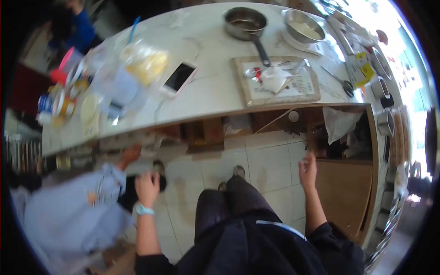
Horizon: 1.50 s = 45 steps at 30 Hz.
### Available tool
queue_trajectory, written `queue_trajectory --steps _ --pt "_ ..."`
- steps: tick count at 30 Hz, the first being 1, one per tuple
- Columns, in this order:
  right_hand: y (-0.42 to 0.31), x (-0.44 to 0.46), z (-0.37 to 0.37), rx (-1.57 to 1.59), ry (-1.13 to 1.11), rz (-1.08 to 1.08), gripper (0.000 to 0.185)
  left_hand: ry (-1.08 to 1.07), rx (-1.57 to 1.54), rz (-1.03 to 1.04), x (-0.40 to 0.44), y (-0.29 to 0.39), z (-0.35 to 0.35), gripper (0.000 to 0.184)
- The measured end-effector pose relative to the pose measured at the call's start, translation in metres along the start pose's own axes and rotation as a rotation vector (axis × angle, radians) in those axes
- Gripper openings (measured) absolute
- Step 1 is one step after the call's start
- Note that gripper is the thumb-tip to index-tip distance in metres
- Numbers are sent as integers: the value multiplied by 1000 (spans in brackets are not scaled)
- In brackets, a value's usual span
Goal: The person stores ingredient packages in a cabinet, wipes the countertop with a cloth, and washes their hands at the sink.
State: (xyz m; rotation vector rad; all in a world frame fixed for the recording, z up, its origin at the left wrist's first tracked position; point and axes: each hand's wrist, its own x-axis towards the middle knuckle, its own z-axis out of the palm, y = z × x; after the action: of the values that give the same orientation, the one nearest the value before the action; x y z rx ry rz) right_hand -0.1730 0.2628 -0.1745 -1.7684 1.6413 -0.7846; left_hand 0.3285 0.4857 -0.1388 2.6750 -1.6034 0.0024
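My left hand hangs in the air before the counter, with a pale blue watch on the wrist. Its fingers are loosely bent and slightly apart, and nothing shows in them. On the other side my right hand is raised near the open shelf under the counter, its fingers loosely curled around nothing visible. Neither hand touches the counter. Above them on the top lie a phone, a brown paper packet with a white bag on it, and scissors.
A saucepan and a metal bowl holding pale powder stand at the back. Plastic bags and a jar crowd the left. Beside me is a person in a light blue shirt; another person in blue is beyond.
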Motion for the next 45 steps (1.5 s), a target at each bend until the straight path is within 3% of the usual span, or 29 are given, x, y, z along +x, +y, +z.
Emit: queue_trajectory --steps 1,2,4,5,6,7,8,9,10,12,13,16,20,26,34,42,45 --pt "11 -9 11 -47 -92 83 43 -179 -224 -89 7 12 28 25" --pt "20 -19 23 -50 -48 119 43 -310 -267 -155 9 7 80 25" --pt "31 -38 49 -140 -186 137 36 -450 -375 -139 20 -18 183 25" --pt "43 -45 56 -142 -124 171 36 -482 -237 24 34 -26 225 29" --pt "56 -57 62 -158 -189 230 34 -572 -187 35 46 -43 273 34" --pt "69 -69 69 -168 -244 291 33 -612 50 180 59 -79 357 35" --pt "86 -78 75 -168 -151 336 33 -647 -177 -191 74 -100 420 29" --pt "102 -92 77 -225 -156 388 33 -805 -15 -222 109 -95 415 34" --pt "114 -112 81 -285 -172 451 33 -1213 101 -7 127 -112 458 45" --pt "126 -145 91 -328 -113 558 33 -765 -1258 -1335 148 -102 500 58" --pt "132 -158 98 -330 -140 607 33 -837 -1260 -1284 165 -77 525 58" --pt "145 -197 124 -348 -154 664 31 -467 -1274 -1394 182 -64 569 53" --pt "140 -221 140 -367 -263 717 29 -392 -1319 -1375 189 -72 591 50" --pt "143 -239 143 -368 -229 788 27 -419 -1335 -1326 187 -81 602 45" --pt "116 -236 132 -378 -258 714 24 -568 -1188 -1196 151 -99 569 39" --pt "69 -241 88 -295 -150 631 21 -754 -723 -541 114 -2 401 33" --pt "19 -221 35 -480 -145 771 21 -749 -585 -247 107 59 311 31"
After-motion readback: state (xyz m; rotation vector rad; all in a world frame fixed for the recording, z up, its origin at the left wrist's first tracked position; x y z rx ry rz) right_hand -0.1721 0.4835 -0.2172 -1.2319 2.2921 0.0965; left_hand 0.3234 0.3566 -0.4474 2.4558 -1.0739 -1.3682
